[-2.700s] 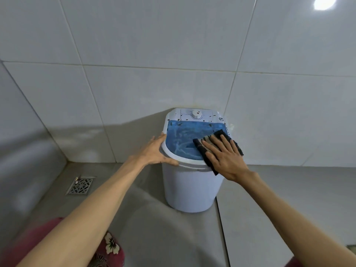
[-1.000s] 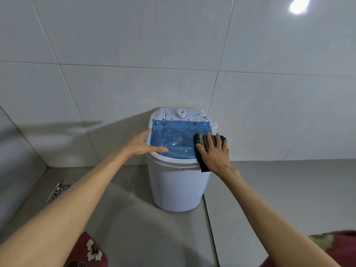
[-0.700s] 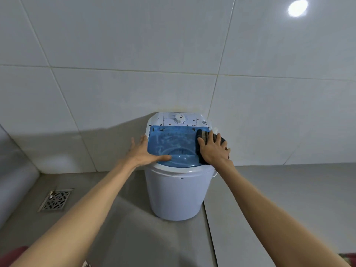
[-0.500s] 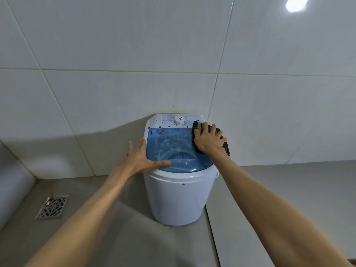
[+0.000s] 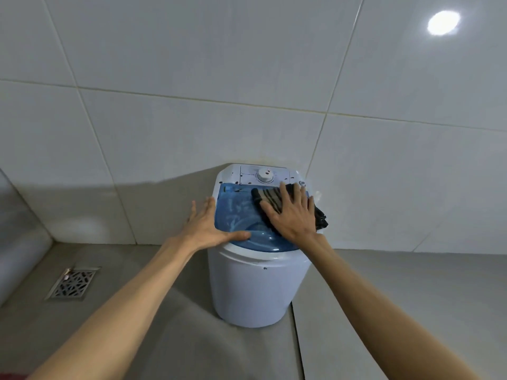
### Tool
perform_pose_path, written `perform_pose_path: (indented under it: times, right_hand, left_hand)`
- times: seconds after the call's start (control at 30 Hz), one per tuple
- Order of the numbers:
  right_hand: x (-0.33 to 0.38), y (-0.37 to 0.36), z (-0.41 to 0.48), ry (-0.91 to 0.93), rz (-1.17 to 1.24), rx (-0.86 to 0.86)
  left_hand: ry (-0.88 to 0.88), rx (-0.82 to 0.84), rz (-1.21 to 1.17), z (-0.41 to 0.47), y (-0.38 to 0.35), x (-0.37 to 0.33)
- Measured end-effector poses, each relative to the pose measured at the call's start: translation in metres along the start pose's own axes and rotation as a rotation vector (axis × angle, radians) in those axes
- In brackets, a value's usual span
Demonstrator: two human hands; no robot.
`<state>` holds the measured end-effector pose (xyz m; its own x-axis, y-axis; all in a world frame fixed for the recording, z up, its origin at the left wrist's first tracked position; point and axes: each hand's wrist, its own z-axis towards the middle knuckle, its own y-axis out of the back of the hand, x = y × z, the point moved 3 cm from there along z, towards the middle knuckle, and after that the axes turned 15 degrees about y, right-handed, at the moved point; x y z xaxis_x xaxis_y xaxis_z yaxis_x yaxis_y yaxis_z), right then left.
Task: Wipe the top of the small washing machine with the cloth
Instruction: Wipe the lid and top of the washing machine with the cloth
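A small white washing machine (image 5: pixel 255 286) stands on the floor against the tiled wall. Its top has a translucent blue lid (image 5: pixel 236 212) with pale smears and a white panel with a dial (image 5: pixel 264 176) at the back. A dark striped cloth (image 5: pixel 270 200) lies on the right half of the lid, one end hanging over the right rim. My right hand (image 5: pixel 292 215) presses flat on the cloth, fingers spread. My left hand (image 5: pixel 208 227) rests on the lid's left rim, thumb lying on the blue lid.
A metal floor drain grate (image 5: pixel 72 283) sits in the grey floor at the left. White tiled wall rises right behind the machine. A rounded pale surface edges in at the far left. A floor tile joint runs forward from the machine's right base.
My right hand slid the cloth from the back right corner near the dial forward and leftward onto the blue lid. My left hand stayed on the left rim.
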<state>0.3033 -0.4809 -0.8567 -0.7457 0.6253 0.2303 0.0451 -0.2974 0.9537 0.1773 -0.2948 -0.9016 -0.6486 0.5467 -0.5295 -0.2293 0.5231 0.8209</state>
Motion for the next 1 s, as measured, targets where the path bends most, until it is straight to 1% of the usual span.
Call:
perform_pose_path:
  times: [0.03, 0.07, 0.1, 0.13, 0.17, 0.3, 0.37, 0.47, 0.57, 0.7, 0.9, 1.0]
  right_hand:
    - [-0.001, -0.001, 0.006, -0.128, -0.011, 0.011]
    - [0.001, -0.003, 0.012, -0.218, -0.028, 0.033]
    - [0.007, -0.005, 0.019, -0.252, -0.044, 0.058]
    - [0.014, -0.007, 0.025, -0.238, -0.046, 0.078]
    - [0.023, -0.009, 0.030, -0.181, -0.036, 0.090]
    - [0.041, -0.016, 0.036, 0.152, -0.023, 0.140]
    - [0.036, -0.011, 0.031, 0.244, -0.021, 0.182]
    - [0.031, -0.005, 0.025, 0.324, -0.053, 0.243]
    - [0.037, -0.008, 0.028, 0.338, -0.088, 0.289]
    - [0.057, -0.014, 0.046, 0.340, -0.075, 0.309]
    - [0.077, -0.028, 0.096, 0.202, -0.026, 0.286]
    - [0.084, -0.033, 0.120, 0.140, -0.035, 0.213]
  left_hand:
    - [0.011, 0.027, -0.007, -0.004, 0.001, -0.002]
    - [0.027, 0.054, -0.015, -0.009, 0.003, -0.003]
    - [0.043, 0.074, -0.019, -0.014, 0.004, -0.005]
    - [0.055, 0.089, -0.023, -0.019, 0.006, -0.007]
    - [0.063, 0.101, -0.027, -0.021, 0.007, -0.008]
    - [0.065, 0.099, -0.010, -0.023, 0.008, -0.007]
    - [0.100, 0.092, -0.020, -0.026, 0.007, -0.006]
    - [0.136, 0.071, -0.012, -0.031, 0.006, -0.006]
    - [0.155, 0.078, 0.029, -0.033, 0.007, -0.007]
    - [0.187, 0.097, 0.013, -0.036, 0.005, -0.008]
    - [0.212, 0.139, 0.064, -0.033, 0.006, -0.008]
    - [0.216, 0.158, 0.092, -0.035, 0.007, -0.008]
